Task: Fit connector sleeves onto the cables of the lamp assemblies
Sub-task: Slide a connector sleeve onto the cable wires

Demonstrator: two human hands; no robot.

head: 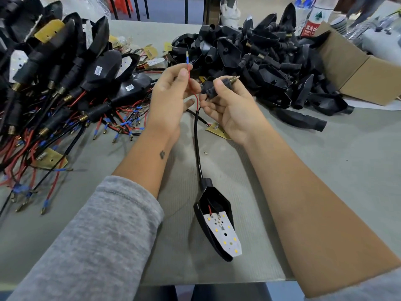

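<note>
Left hand: the left hand pinches the red wire between thumb and fingers, its blue-collared terminal pointing up past the fingertips.
Right hand: the right hand curls round a black connector sleeve with a threaded brass stud at its far end, held just beside the wire.
Lamp assembly: the black cable hangs from the hands down to the lamp housing, which lies on the grey table with its LED board facing up.
Handling: the wire looks thin and floppy, so it is best pinched close behind the terminal when threading; the sleeve seems light, rubbery and easy to grip by its body.
Hard to see: the sleeve's opening is hidden by fingers; whether a second wire is present I cannot tell.
Surroundings: finished lamps piled left, empty housings heaped right.
</note>
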